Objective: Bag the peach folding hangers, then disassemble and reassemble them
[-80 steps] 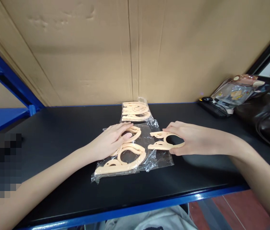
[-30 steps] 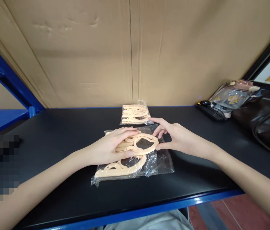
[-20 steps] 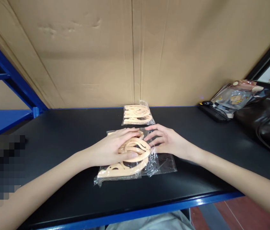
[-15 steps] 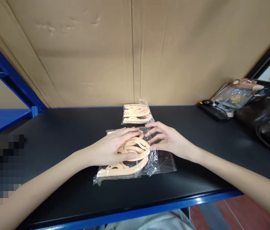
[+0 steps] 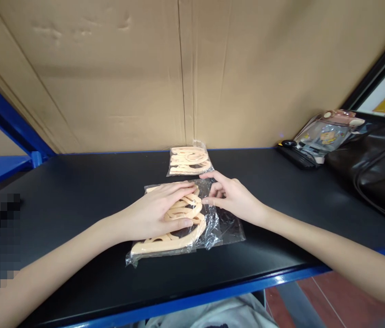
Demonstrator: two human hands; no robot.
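Observation:
Cream plastic pieces that look like folding hangers (image 5: pixel 197 228) lie in a clear plastic bag (image 5: pixel 213 230) on the black tabletop. My left hand (image 5: pixel 154 209) rests flat across them, palm down with fingers stretched out, hiding their left part. At the bag's right side is my right hand (image 5: pixel 235 198). Its index finger and thumb are apart, the other fingers are curled, and nothing is held. The thumb tip comes to the right end of the hangers; whether it touches cannot be told. Just beyond lies a second bag of cream hangers (image 5: pixel 189 160).
A cardboard wall (image 5: pixel 117 91) rises behind the black table (image 5: pixel 86 182). Blue frame posts (image 5: pixel 11 123) stand at left. On the right are a dark leather bag (image 5: pixel 377 155), a clear container with a pinkish top (image 5: pixel 329 132) and a black device (image 5: pixel 296 155).
My right hand's fingers have curled in, leaving the index finger and thumb extended. The topmost hanger under my left hand has shifted left. The whole view has moved slightly.

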